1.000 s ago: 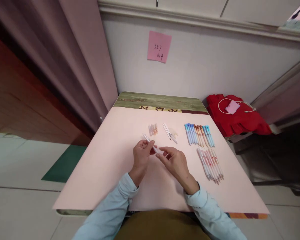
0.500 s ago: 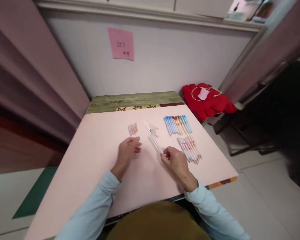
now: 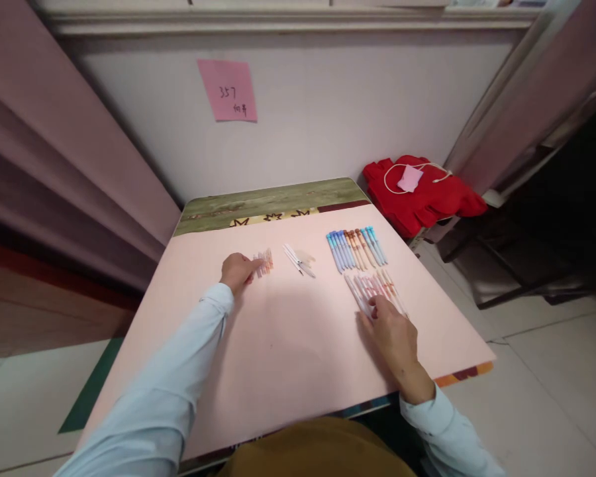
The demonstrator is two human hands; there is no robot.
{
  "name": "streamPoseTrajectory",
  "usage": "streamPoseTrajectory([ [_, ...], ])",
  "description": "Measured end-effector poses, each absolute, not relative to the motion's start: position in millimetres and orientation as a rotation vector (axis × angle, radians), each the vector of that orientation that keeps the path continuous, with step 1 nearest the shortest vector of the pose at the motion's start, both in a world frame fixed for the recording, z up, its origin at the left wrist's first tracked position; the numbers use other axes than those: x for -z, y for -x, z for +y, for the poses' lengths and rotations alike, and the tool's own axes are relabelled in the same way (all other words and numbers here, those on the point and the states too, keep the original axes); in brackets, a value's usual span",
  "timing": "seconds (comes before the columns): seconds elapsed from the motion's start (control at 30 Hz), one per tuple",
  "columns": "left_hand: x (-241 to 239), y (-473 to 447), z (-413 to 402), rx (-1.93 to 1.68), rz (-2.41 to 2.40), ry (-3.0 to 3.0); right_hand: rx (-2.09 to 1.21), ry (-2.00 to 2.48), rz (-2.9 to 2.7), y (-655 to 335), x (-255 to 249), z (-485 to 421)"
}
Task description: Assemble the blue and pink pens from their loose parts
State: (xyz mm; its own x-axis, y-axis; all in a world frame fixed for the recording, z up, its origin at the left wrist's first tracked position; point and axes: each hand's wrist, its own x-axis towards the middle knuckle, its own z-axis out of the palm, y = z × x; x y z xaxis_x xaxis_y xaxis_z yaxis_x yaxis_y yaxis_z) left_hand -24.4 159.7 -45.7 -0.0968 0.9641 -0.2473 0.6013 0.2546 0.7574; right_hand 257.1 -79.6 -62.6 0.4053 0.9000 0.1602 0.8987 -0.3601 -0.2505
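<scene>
A white pen [image 3: 357, 297] lies along the left end of a row of pink-and-white pens [image 3: 377, 285], with its lower end pinched in the fingers of my right hand [image 3: 391, 331]. My left hand [image 3: 237, 270] reaches to a small cluster of short, clear pieces [image 3: 265, 260], perhaps pen parts. Its fingertips touch the cluster's left side and look pinched together; what is between them is too small to make out. Between the hands lie some thin white sticks [image 3: 291, 255] and a little pile of pale pieces [image 3: 305, 264].
Behind the pink pens is a neat row of blue and brown pens [image 3: 356, 248]. All lie on a pale pink sheet [image 3: 278, 358] over the table. A red cloth bundle [image 3: 422, 192] stands beyond the right edge. A pink note [image 3: 228, 91] is on the wall.
My right hand has carried the white pen right, from mid-table to the left end of the pink row. My left hand has moved forward and left to the clear pieces.
</scene>
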Motion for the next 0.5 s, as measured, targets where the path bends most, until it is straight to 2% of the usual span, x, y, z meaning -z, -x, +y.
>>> streamPoseTrajectory([
  [0.13,52,23,170,-0.61,1.77,-1.315,0.003,2.259,-1.682,-243,45,-50],
  [0.3,61,23,175,-0.67,1.706,-1.131,-0.15,2.132,-1.867,-203,29,17],
  [0.5,61,38,161,-0.742,1.609,-1.034,-0.189,2.201,-1.992,-165,40,72],
])
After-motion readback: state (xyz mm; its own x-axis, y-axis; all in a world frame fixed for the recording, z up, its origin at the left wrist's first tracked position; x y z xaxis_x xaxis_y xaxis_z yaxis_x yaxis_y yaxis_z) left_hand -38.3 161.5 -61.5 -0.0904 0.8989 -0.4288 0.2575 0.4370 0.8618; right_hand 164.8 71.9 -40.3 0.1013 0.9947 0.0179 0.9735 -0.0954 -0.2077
